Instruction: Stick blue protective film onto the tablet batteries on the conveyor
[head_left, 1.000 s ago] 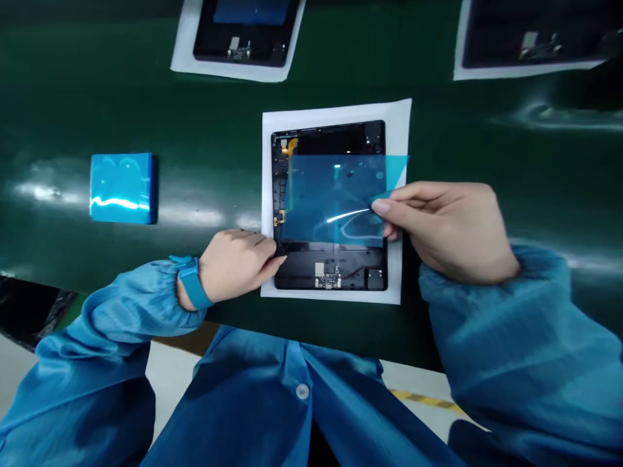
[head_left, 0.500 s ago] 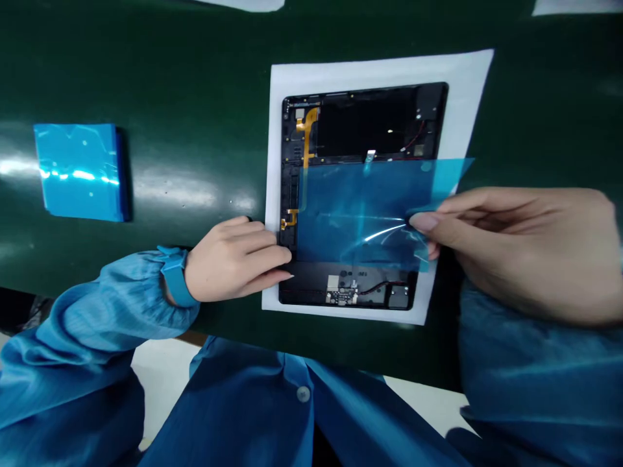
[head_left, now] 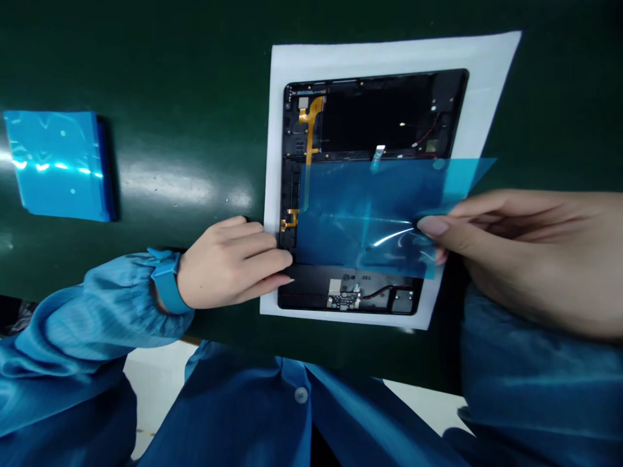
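An opened tablet (head_left: 389,117) lies on a white sheet (head_left: 491,84), with its inner parts showing: an orange flex cable, a small circuit board and wires. Across its middle is a see-through blue film (head_left: 350,201), its right end reaching past the tablet's edge. My right hand (head_left: 525,253) pinches that film near its right side between thumb and fingers, creasing it there. At the tablet's lower left edge, my left hand (head_left: 238,263) is closed, thumb and forefinger on the rim, steadying the tablet. Its other fingers are curled.
A stack of blue films (head_left: 56,165) with bright glare lies at the left on the dark green table (head_left: 185,130). A blue wrist band (head_left: 170,282) circles my left wrist. The table's front edge runs close to my body.
The view has shifted slightly, so the tablet looks larger and the film stack sits further left. Both hands keep their holds, and the film stays almost the same over the tablet.
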